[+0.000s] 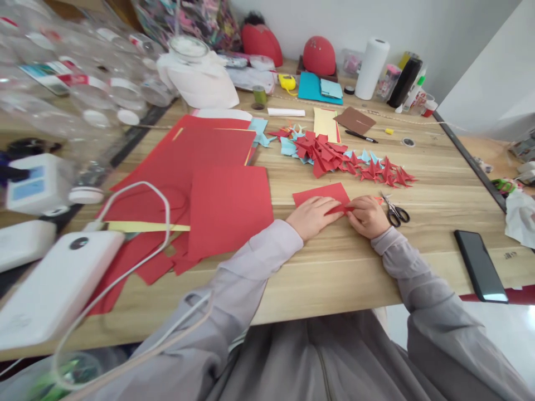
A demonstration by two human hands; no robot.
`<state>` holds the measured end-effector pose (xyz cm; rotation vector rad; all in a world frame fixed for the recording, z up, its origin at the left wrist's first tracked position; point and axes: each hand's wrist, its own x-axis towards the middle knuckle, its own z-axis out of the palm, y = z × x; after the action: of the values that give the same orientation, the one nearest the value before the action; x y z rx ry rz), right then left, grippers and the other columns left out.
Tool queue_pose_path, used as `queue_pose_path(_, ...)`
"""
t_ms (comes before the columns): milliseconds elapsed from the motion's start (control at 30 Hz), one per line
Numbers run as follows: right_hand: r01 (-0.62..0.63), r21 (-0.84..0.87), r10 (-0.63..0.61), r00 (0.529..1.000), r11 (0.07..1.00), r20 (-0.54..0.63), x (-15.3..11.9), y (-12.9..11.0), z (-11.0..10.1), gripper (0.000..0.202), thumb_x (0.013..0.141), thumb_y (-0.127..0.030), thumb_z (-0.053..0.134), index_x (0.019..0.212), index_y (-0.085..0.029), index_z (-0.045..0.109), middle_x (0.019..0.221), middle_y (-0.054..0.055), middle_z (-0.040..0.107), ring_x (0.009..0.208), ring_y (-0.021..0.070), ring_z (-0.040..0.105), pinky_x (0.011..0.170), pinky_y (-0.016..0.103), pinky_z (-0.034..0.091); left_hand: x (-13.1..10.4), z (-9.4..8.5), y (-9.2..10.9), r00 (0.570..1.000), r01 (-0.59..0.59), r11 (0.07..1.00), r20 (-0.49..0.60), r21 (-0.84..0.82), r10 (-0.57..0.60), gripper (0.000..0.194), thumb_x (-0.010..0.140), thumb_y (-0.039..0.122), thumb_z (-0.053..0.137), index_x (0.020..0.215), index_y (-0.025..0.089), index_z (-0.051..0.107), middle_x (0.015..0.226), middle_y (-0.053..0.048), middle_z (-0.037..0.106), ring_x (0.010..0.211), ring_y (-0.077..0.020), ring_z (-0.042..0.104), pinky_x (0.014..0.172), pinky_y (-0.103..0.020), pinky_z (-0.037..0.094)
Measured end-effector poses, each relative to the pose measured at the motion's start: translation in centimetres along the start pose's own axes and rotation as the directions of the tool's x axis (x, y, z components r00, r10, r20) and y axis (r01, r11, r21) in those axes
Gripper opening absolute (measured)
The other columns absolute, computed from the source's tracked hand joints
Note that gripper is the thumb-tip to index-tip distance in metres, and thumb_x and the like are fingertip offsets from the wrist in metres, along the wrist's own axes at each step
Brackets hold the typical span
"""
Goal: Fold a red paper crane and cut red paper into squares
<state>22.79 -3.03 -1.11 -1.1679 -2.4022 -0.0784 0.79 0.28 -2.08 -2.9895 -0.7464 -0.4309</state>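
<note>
A folded piece of red paper (321, 192) lies on the wooden table in front of me. My left hand (314, 216) rests flat across its near side, fingers stretched out toward the right. At the paper's right corner, my right hand (368, 216) is closed, with thumb and forefinger pinching the edge. Just right of that hand lie black-handled scissors (397, 213). Beyond the paper is a heap of folded red paper pieces (320, 151), with red paper cranes (387, 171) trailing off to its right and some light blue ones among them.
Stacked red paper sheets (230, 209) cover the table's left side. A white power bank (62, 284) with a looping cable sits at the left edge, near several plastic bottles (87, 92). A phone (480, 266) lies at the right front. A black pen (361, 136) lies farther back.
</note>
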Motion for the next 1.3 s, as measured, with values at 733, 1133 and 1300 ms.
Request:
queue_pose_path(733,0.039,-0.126,-0.037,0.999,0.991,0.018,0.3,-0.5,0.4,0.031,0.087,-0.022,0.049,0.068,-0.018,0.073,0.090,0.006,0.074,0.081,0.0198,0.061,0.077,0.037,0.039,-2.9,-2.4,0.7,0.995,-0.100,0.978,-0.005,0.186,0.103,0.032,0.094,0.017,0.039,0.111,0.018,0.066,0.120,-0.007,0.064,0.113,-0.0216,0.054,0.093,-0.041,0.042)
queue_pose_path(1133,0.086,-0.098,-0.077,0.992,0.991,0.098,1.2,-2.8,1.2,0.031,0.094,-0.033,0.045,0.096,-0.021,0.074,0.101,0.008,0.069,0.089,0.0207,0.055,0.076,0.036,0.034,-2.5,-2.5,1.5,0.993,0.087,0.984,0.061,0.155,-0.097,0.031,0.093,0.021,0.039,0.110,0.014,0.064,0.103,-0.013,0.064,0.095,-0.0233,0.055,0.078,-0.038,0.043)
queue_pose_path(1300,0.019,-0.127,-0.007,0.995,0.992,0.097,1.4,-3.0,1.1,0.033,0.093,-0.028,0.046,0.080,-0.020,0.075,0.099,0.008,0.070,0.086,0.0199,0.055,0.075,0.037,0.033,-2.2,-2.5,1.6,0.994,0.083,0.988,0.065,0.128,-0.092,0.033,0.094,0.024,0.036,0.108,0.015,0.065,0.099,-0.012,0.063,0.093,-0.0234,0.052,0.076,-0.039,0.041)
